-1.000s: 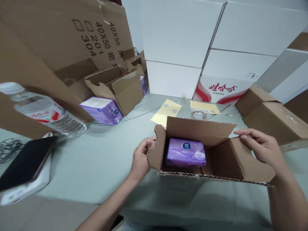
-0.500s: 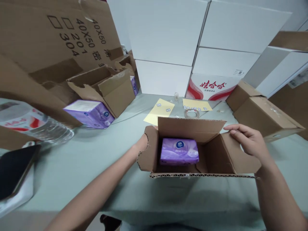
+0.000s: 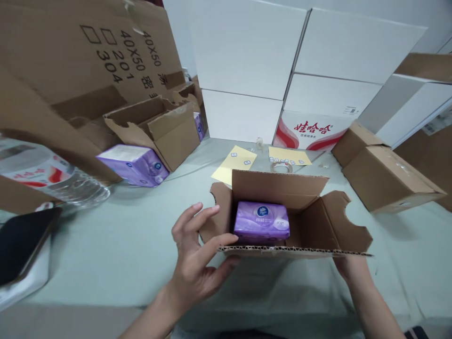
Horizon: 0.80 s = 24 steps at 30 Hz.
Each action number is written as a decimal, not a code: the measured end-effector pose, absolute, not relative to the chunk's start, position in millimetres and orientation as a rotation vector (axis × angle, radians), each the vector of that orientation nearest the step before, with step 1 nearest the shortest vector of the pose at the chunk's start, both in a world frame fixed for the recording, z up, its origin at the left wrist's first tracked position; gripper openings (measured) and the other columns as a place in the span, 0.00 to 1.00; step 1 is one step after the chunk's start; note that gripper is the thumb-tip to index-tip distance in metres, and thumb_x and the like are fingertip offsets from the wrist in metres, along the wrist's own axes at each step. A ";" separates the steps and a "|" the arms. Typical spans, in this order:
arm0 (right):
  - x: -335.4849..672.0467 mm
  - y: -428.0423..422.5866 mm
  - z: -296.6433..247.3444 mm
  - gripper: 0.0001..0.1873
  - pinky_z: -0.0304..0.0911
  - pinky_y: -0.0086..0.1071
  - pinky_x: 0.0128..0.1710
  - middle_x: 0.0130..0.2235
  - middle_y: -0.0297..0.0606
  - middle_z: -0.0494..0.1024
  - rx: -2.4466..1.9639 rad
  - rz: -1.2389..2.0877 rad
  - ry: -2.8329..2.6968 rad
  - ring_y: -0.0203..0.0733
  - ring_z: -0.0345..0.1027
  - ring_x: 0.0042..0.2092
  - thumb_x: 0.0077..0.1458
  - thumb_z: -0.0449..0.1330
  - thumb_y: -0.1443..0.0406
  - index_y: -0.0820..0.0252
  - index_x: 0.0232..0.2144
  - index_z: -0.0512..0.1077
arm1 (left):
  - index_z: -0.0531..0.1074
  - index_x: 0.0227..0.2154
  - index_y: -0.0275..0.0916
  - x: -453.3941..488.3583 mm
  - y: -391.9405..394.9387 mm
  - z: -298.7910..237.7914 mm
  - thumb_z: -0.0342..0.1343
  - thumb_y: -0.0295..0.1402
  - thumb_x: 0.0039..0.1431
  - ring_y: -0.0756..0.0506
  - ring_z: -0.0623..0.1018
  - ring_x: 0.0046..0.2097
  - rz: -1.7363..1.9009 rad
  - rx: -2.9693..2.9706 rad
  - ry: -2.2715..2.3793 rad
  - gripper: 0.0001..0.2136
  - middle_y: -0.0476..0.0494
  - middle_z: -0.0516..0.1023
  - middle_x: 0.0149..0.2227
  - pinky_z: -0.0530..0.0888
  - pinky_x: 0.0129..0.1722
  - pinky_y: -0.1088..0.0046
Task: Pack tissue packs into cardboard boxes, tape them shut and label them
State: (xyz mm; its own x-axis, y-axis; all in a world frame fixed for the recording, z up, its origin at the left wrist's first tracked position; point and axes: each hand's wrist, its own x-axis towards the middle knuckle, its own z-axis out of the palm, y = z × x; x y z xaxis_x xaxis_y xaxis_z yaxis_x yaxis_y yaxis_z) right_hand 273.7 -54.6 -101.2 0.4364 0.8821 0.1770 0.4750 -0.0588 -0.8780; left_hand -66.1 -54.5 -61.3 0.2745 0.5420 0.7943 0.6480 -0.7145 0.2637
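Centrally, item one: cardboard box (image 3: 278,188), small, brown, corrugated, standing on the table (image 3: 134,235) with all four flaps splayed outward; the near flap juts toward the viewer, its raw edge showing.

Item two: tissue pack (image 3: 262,221), purple soft wrap, lying flat inside the box against its left wall, label up.

Handling, as judged: the box is light and fairly stiff, though its flaps bend easily and their edges are torn in places. The two side walls below the flaps look the best place to take hold. The pack is soft, squashy and a little slick, and is best taken across its short sides.

Left hand (image 3: 197,256): at the box's near left corner, fingers (image 3: 192,219) spread wide and released, the thumb laid along the edge of the near flap, nothing gripped.

Right hand (image 3: 348,268): under the near flap's right end, only wrist and heel showing. I cannot tell whether its fingers are curled or loose.

Surroundings: second tissue pack (image 3: 132,165) well left, beside an open carton (image 3: 169,136); water bottle (image 3: 52,176) lying down; phone (image 3: 24,240); yellow sheets (image 3: 235,162) and tape roll (image 3: 281,166) behind the box; closed brown box (image 3: 384,179) to the right.
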 end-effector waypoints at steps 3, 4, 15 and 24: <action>275.4 -64.7 -114.7 0.21 0.72 0.43 0.29 0.29 0.43 0.81 -1.743 0.473 -1.123 0.57 0.77 0.37 0.48 0.61 0.52 0.55 0.41 0.80 | 0.74 0.35 0.44 -59.1 -54.1 -68.4 0.57 0.29 0.61 0.29 0.57 0.64 -1.490 -2.385 -1.168 0.03 0.35 0.58 0.63 0.62 0.57 0.38; 276.0 -66.5 -117.1 0.20 0.73 0.42 0.29 0.29 0.44 0.82 -1.749 0.467 -1.112 0.58 0.78 0.38 0.47 0.62 0.53 0.56 0.40 0.80 | 0.74 0.35 0.43 -57.9 -54.1 -69.9 0.56 0.28 0.62 0.29 0.57 0.64 -1.509 -2.392 -1.175 0.04 0.35 0.56 0.63 0.61 0.57 0.37; 271.2 -78.8 -129.5 0.11 0.70 0.36 0.24 0.24 0.45 0.81 -1.682 0.452 -1.083 0.52 0.76 0.30 0.42 0.65 0.59 0.61 0.26 0.79 | 0.73 0.32 0.39 -61.2 -52.1 -71.8 0.56 0.25 0.60 0.35 0.59 0.66 -1.554 -2.406 -1.098 0.04 0.39 0.53 0.67 0.61 0.63 0.51; 278.4 -73.9 -119.4 0.06 0.71 0.33 0.23 0.24 0.41 0.82 -1.597 0.584 -1.129 0.47 0.74 0.27 0.40 0.66 0.62 0.58 0.23 0.78 | 0.72 0.33 0.39 -60.3 -52.4 -69.2 0.56 0.22 0.59 0.41 0.55 0.69 -1.566 -2.456 -1.069 0.06 0.42 0.50 0.69 0.56 0.67 0.60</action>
